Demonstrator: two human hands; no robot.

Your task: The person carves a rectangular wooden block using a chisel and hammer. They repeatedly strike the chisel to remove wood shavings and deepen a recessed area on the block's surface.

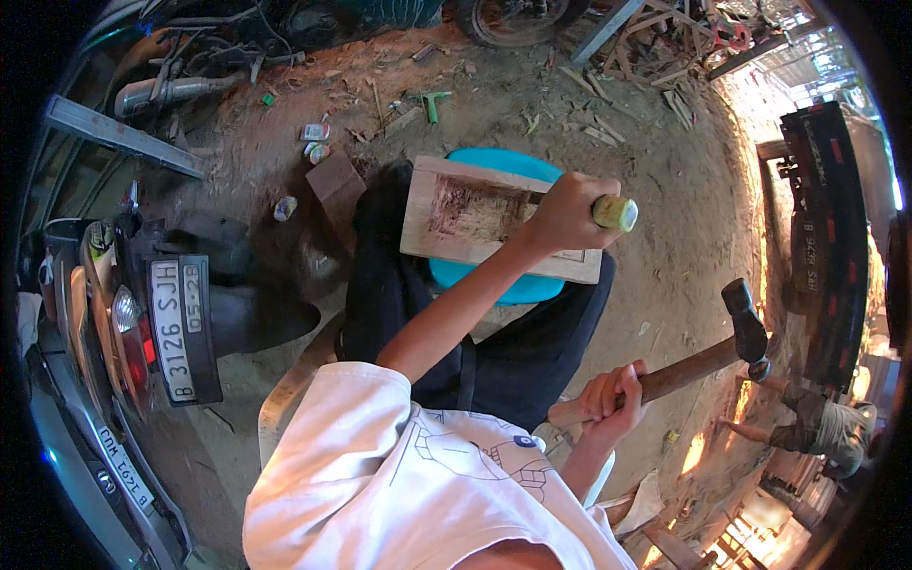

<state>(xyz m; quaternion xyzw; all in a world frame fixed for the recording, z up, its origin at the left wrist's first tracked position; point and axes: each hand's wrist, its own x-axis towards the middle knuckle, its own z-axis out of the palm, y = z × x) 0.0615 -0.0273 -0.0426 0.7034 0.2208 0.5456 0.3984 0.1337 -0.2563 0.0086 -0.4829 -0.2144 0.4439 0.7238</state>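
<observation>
A pale wooden block with a rough rectangular hollow cut into it lies on a turquoise plastic stool between my knees. My left hand is closed round a chisel over the block's right part. The yellowish butt of its handle points right; the blade is mostly hidden behind my hand. Lower and to the right, my right hand grips a hammer by its wooden handle. The dark hammer head is up and to the right, apart from the chisel and the block.
Parked motorbikes and a car line the left side. A brown block stands by my left leg. A green T-shaped tool, wood scraps and litter lie on the dirt floor. Another person is at the far right, near a truck.
</observation>
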